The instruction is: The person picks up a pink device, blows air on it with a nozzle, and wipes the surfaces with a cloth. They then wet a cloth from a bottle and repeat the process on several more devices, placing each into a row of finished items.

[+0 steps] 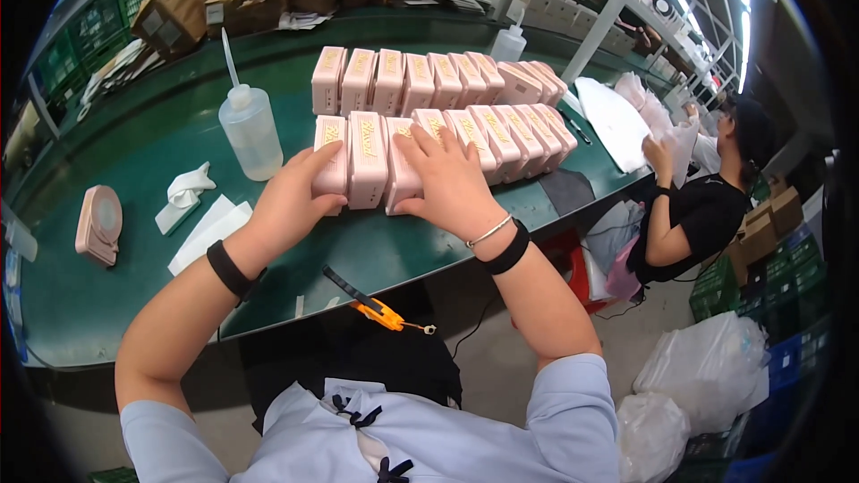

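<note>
Two rows of pink box-shaped devices with rounded edges and gold lettering stand upright on the green table. My left hand (291,201) grips the leftmost pink device (330,181) of the near row, thumb low on its front. Beside it, a second pink device (367,161) stands between my hands. My right hand (452,183) lies over the third pink device (401,183), fingers spread across its top and the neighbouring one, thumb at its front. Behind is the far row (418,85). Off to the left, another pink device (98,225) shows a round disc on its side.
Left of the rows stands a clear squeeze bottle (250,134), near crumpled white wipes (188,190) and white paper (213,231). A second squeeze bottle (509,41) is at the back. An orange tool with a black strap (378,311) hangs at the table edge (429,275). A co-worker (693,206) sits at right.
</note>
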